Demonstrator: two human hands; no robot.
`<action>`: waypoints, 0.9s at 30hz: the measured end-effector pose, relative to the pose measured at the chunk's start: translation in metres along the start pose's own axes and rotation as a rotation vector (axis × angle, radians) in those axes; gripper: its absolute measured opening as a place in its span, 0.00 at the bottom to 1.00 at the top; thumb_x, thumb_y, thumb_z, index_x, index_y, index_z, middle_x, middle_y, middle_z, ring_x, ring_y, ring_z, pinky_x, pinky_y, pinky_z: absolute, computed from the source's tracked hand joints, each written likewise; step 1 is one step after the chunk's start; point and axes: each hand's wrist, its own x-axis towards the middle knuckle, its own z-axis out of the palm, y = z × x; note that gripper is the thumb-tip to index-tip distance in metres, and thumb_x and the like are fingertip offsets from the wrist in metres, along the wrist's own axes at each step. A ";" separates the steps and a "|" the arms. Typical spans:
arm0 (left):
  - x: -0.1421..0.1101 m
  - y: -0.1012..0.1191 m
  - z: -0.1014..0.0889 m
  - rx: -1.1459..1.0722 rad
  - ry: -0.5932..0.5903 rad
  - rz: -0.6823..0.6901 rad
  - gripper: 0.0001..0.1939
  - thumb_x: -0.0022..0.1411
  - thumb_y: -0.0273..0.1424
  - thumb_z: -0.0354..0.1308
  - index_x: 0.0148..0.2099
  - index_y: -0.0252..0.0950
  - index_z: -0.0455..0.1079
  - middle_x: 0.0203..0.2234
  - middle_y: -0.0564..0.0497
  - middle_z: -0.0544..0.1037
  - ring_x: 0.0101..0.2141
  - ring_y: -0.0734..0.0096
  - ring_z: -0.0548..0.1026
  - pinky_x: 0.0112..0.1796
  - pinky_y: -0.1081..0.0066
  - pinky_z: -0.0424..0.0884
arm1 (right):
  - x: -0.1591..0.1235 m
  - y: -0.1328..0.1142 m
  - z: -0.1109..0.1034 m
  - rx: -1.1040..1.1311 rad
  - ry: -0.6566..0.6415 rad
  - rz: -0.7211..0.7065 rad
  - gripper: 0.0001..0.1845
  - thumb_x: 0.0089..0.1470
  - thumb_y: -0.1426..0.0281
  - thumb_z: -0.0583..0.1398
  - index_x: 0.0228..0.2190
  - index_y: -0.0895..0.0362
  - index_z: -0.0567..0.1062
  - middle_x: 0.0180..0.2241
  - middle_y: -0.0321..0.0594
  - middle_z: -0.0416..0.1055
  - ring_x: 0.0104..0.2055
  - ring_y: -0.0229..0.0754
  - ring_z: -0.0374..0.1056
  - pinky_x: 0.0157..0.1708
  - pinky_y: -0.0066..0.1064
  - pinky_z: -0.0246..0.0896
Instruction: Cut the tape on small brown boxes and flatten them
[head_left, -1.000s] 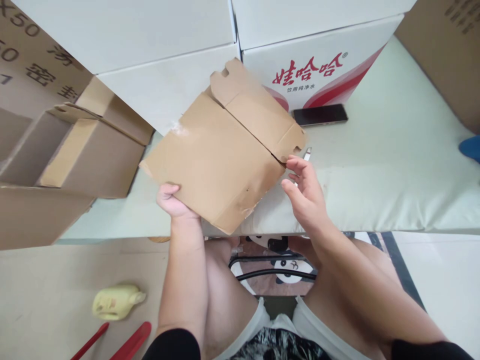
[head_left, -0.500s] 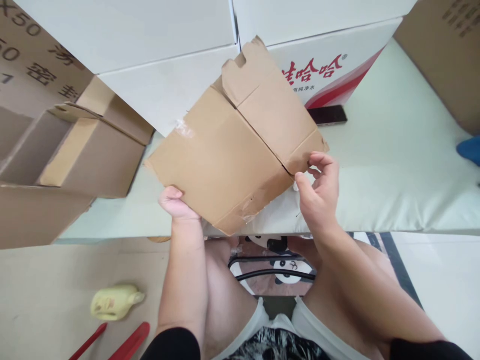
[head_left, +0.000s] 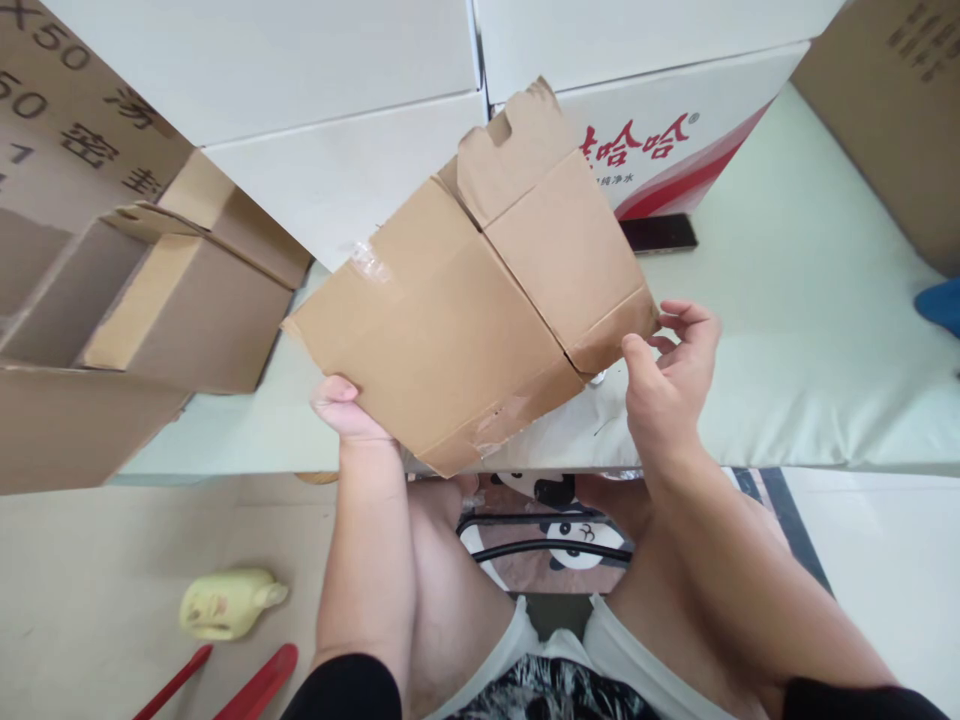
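Note:
A flattened cardboard box is held tilted above the pale green table cover, with creases between its panels and clear tape on its left edge and lower flap. My left hand is closed on its lower left edge, thumb on top and the other fingers hidden beneath. At the right corner, my right hand has its thumb and fingertips around the edge of the small end flap. A notched flap sticks up at the far end, in front of the white cartons.
White cartons with red print stand behind, a dark phone beside them. An opened brown box is at left, a large brown carton at right. On the floor lie a yellow bottle and red handles.
My right hand has moved right, from near the crease to the outer corner of the flap. The cardboard has shifted slightly, while my left hand keeps its grip.

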 end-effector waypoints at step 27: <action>-0.004 -0.025 0.007 0.143 0.097 -0.023 0.24 0.39 0.32 0.53 0.42 0.41 0.77 0.41 0.50 0.84 0.52 0.52 0.80 0.56 0.58 0.74 | -0.043 0.006 0.036 0.499 -0.635 0.451 0.29 0.50 0.52 0.69 0.49 0.50 0.69 0.54 0.46 0.78 0.53 0.49 0.77 0.49 0.45 0.77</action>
